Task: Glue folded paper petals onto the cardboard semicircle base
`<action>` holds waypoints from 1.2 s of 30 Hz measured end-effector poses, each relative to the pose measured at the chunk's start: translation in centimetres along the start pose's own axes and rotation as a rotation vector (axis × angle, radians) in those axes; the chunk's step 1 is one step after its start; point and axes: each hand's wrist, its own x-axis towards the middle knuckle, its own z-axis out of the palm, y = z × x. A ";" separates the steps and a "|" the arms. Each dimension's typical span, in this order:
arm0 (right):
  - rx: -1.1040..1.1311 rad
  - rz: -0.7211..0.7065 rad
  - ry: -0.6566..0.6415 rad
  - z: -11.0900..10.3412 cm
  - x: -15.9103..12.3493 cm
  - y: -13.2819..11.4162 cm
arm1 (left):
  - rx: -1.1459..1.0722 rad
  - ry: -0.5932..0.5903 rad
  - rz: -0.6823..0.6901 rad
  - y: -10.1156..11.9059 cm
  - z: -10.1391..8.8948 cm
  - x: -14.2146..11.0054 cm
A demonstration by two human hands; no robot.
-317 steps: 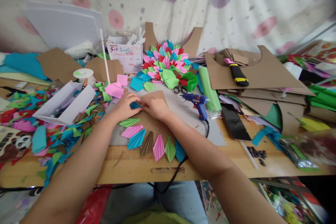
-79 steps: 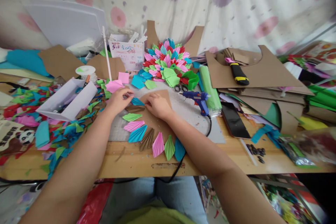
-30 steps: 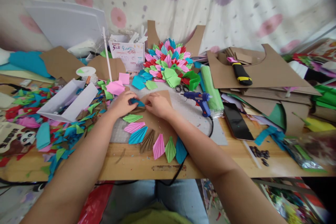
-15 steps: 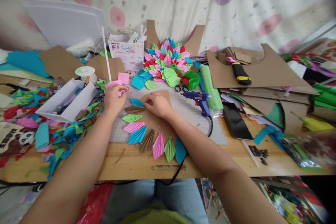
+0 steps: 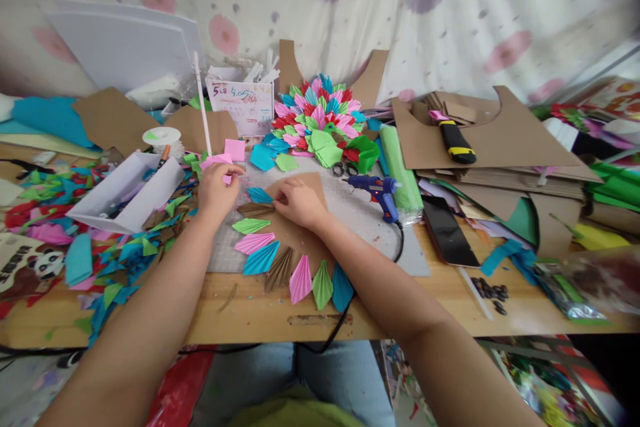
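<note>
The blue pleated piece at the upper left edge of the brown cardboard has been left by the left hand, which is now placed over the pink paper just beyond it. The piece is thereby uncovered, lying at the upper end of a row of pleated paper pieces set along the cardboard's rim; the row can be judged one piece longer, though whether that piece is fixed cannot be told. The left fingers are bent, with the pink paper touched by them; whether any of it is gripped cannot be told. The right hand is rested on the cardboard, its fingers curled in close to the blue piece's inner end; whether that end is pinched cannot be made out. The glue gun is left on the grey mat, held by neither hand.
</note>
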 end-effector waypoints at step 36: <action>-0.022 -0.030 -0.011 0.3 0.1 0.4 | -0.007 -0.405 0.289 -0.8 1.2 -0.6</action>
